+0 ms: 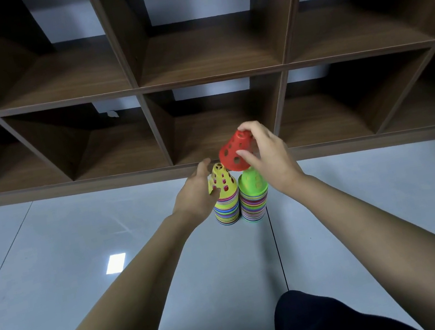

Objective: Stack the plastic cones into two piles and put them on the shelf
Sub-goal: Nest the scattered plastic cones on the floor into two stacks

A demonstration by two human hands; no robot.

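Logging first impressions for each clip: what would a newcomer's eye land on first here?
The red cone, tilted in the right hand, just above the green-topped pile on the floor. Beside that stands the yellow-topped pile, with the left hand against its left side. Behind them, the dark wooden shelf fills the upper frame.

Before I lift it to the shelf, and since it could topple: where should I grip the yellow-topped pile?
Probably low, around the banded rims of the yellow-topped pile, from its open left side where the left hand is. The pile is tall and narrow, its cone top tapers, and the green-topped pile stands close on its right.
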